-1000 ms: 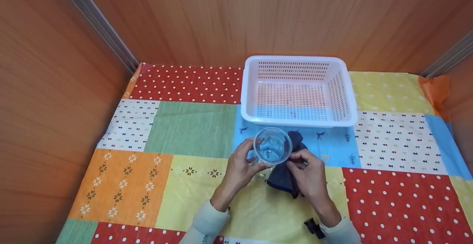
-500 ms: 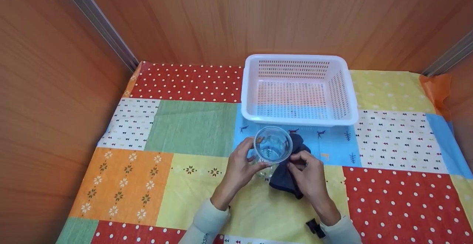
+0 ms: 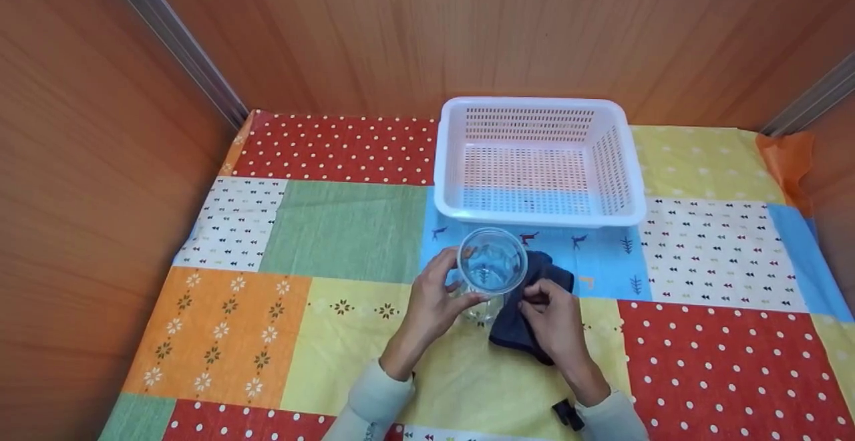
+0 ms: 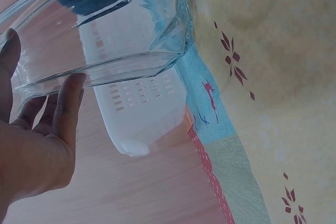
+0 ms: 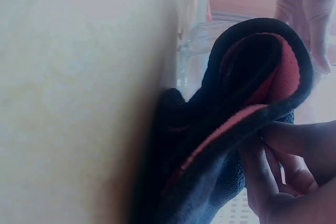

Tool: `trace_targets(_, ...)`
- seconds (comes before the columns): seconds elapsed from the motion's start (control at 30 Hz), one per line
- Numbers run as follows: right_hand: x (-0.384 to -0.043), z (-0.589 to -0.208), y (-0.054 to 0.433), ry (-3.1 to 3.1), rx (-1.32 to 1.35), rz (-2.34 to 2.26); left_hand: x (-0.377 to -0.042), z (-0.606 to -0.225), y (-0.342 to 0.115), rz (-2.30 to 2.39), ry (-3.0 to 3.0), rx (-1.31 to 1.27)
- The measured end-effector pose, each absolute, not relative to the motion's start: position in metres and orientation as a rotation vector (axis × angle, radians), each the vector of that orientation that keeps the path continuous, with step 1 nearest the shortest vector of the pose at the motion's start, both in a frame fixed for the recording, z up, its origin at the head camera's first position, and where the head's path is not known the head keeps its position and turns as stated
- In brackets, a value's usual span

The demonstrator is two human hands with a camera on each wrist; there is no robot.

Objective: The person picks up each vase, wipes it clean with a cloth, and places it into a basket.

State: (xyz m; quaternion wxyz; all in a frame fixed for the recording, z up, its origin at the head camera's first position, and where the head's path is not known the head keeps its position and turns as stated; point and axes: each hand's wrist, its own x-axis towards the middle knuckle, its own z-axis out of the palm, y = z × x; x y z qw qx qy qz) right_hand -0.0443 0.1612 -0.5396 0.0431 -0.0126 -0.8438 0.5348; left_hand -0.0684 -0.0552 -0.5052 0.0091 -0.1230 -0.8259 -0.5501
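In the head view, a clear glass tumbler (image 3: 492, 262) stands mouth up in front of my body. My left hand (image 3: 434, 297) grips it near the rim, thumb on the near side and fingers on the left; the left wrist view shows the faceted lower part of the tumbler (image 4: 121, 30). My right hand (image 3: 553, 317) pinches a dark cloth (image 3: 518, 327) against the tumbler's right side. In the right wrist view the folded cloth (image 5: 257, 56) has a dark border and a pinkish face between its folds. The cloth hides part of the tumbler's right side.
A white perforated plastic basket (image 3: 467, 217) stands just beyond the tumbler. A patchwork tablecloth (image 3: 361, 341) covers the table. Wood-look panels (image 3: 401, 40) rise at the back and sides. An orange piece of cloth (image 3: 788, 164) lies at the far right corner.
My right hand has shifted slightly down and left, and the cloth has spread out more to the right. The tumbler and left hand have stayed nearly in place.
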Motion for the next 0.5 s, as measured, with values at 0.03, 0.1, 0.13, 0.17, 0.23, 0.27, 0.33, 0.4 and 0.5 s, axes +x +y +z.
trace_targets(0.03, -0.0445, -0.5406, 0.1615, -2.587, -0.042, 1.632, -0.0686, -0.5052, -0.0552, -1.718, -2.581, -0.382)
trace_targets(0.1, -0.0447, -0.5421, 0.1619, -2.599, -0.049, 1.628, -0.0689, -0.5052, -0.0551, -1.721, -2.583, -0.382)
trace_targets(0.13, -0.0449, -0.5424, 0.1620, -2.604, -0.054, 1.627, -0.0690, -0.5050, -0.0551, -1.722, -2.584, -0.381)
trace_targets(0.17, -0.0450, -0.5425, 0.1620, -2.612, -0.060, 1.628, -0.0691, -0.5053, -0.0552, -1.720, -2.586, -0.381)
trace_targets(0.23, -0.0454, -0.5433, 0.1624, -2.629, -0.058, 1.609, -0.0691, -0.5058, -0.0550, -1.709, -2.581, -0.382)
trace_targets(0.27, -0.0456, -0.5438, 0.1627, -2.637, -0.056, 1.601, -0.0691, -0.5060, -0.0550, -1.702, -2.578, -0.384)
trace_targets(0.33, -0.0462, -0.5447, 0.1631, -2.653, -0.055, 1.584, -0.0690, -0.5066, -0.0550, -1.686, -2.576, -0.385)
trace_targets(0.4, -0.0466, -0.5453, 0.1635, -2.665, -0.046, 1.561, -0.0687, -0.5069, -0.0549, -1.676, -2.573, -0.383)
trace_targets(0.5, -0.0470, -0.5454, 0.1638, -2.671, -0.048, 1.559, -0.0685, -0.5064, -0.0549, -1.679, -2.579, -0.378)
